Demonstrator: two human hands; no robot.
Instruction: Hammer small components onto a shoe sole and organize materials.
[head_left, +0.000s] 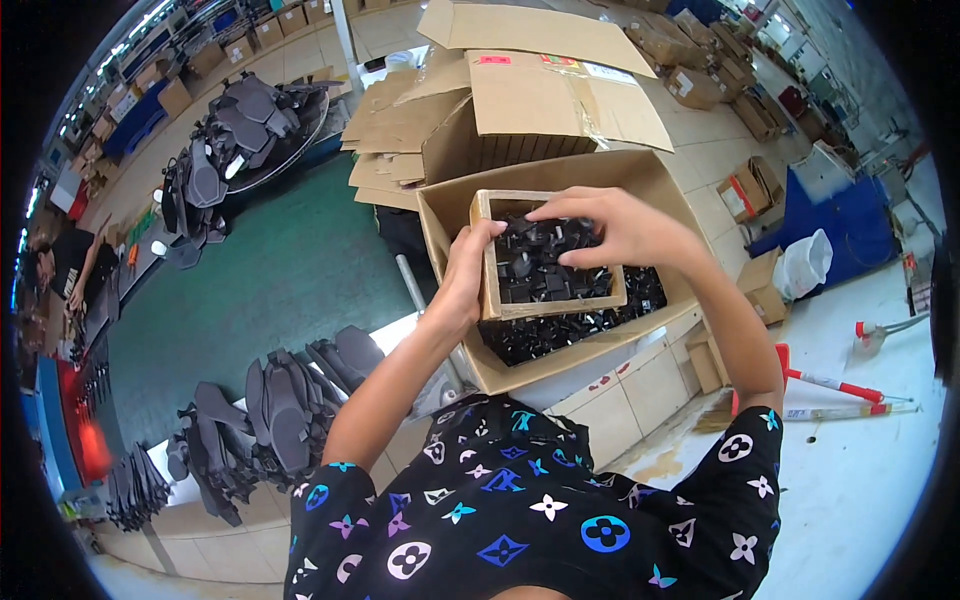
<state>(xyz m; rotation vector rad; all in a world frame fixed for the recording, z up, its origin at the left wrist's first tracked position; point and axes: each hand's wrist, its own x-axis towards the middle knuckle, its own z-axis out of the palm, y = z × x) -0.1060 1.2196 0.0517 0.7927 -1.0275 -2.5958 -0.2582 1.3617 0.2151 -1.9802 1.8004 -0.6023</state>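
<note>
A shallow square tan tray (pixel 490 270) filled with small black parts (pixel 545 272) rests within a large open cardboard box (pixel 450 315). My left hand (pixel 463 272) is closed on the tray's left wall, thumb over the rim. Above the tray's far right part is my right hand (pixel 620 228), its thumb and forefinger spread apart over the black parts. No part shows between those two fingers; the other fingers are partly hidden. More small black pieces (pixel 530 340) lie in the large box below the tray.
Another open carton (pixel 560 95) stands just beyond, beside stacked flattened cardboard (pixel 385 135). On my left is a green work surface (pixel 240 260) with dark grey flat parts (pixel 285 410) along its near edge. A heaped round tray (pixel 300 150) stands farther off. Another person (pixel 75 260) is at far left.
</note>
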